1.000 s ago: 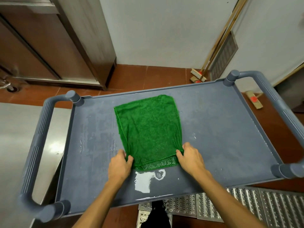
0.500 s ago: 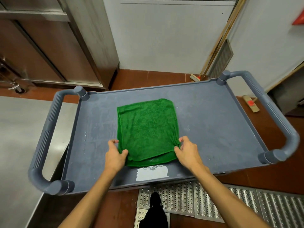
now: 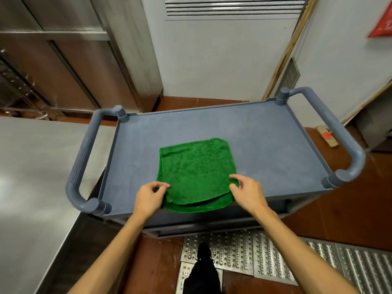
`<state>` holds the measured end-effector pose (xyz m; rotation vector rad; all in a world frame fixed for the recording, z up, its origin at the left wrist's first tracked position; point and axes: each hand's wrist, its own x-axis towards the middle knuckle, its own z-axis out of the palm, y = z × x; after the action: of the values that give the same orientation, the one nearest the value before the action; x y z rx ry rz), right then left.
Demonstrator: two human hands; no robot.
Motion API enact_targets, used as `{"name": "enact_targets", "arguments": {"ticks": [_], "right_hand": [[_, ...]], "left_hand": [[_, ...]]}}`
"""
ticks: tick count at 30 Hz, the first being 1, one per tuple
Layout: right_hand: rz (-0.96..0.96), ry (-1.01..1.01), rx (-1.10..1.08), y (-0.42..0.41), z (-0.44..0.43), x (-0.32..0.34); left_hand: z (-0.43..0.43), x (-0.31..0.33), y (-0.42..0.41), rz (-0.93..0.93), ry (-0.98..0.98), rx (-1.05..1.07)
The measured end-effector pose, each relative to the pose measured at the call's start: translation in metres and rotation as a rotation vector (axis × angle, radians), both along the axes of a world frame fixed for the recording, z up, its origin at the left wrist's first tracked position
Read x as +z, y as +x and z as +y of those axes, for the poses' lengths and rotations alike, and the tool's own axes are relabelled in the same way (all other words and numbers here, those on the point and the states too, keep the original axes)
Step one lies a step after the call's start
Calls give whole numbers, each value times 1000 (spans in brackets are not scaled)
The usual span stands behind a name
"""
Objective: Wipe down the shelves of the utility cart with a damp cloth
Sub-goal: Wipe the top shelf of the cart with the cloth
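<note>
Left hand (image 3: 149,198) and right hand (image 3: 248,194) pinch a green cloth's (image 3: 197,170) near corners on the cart shelf (image 3: 265,141). The lower shelves (image 3: 212,221) are mostly hidden.

This looks like a commercial kitchen's working area. Left of the grey utility cart (image 3: 265,143) lies a stainless steel counter (image 3: 31,177), with tall steel cabinet doors (image 3: 63,66) beyond it. Red floor tiles (image 3: 339,219) and perforated metal drain grates (image 3: 265,251) run along the cart's near side.

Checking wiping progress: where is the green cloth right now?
In the head view, the green cloth lies folded at the near edge of the cart's top shelf, between the left hand and right hand.
</note>
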<state>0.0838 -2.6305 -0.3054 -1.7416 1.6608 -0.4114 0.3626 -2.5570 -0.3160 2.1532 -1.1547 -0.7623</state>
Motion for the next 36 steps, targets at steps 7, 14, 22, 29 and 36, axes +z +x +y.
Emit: {"name": "enact_targets", "arguments": {"ticks": [7, 14, 22, 29, 36], "right_hand": [[-31, 11, -74, -18, 32, 18], [-144, 41, -126, -32, 50, 39], [-276, 33, -188, -41, 49, 62], [-317, 41, -238, -48, 49, 72], [-409, 59, -269, -53, 50, 86]], "left_hand": [[33, 18, -12, 194, -82, 80], [47, 44, -25, 406, -135, 201], [44, 80, -34, 504, -182, 208], [39, 103, -43, 531, -144, 182], [45, 124, -41, 570, -91, 141]]}}
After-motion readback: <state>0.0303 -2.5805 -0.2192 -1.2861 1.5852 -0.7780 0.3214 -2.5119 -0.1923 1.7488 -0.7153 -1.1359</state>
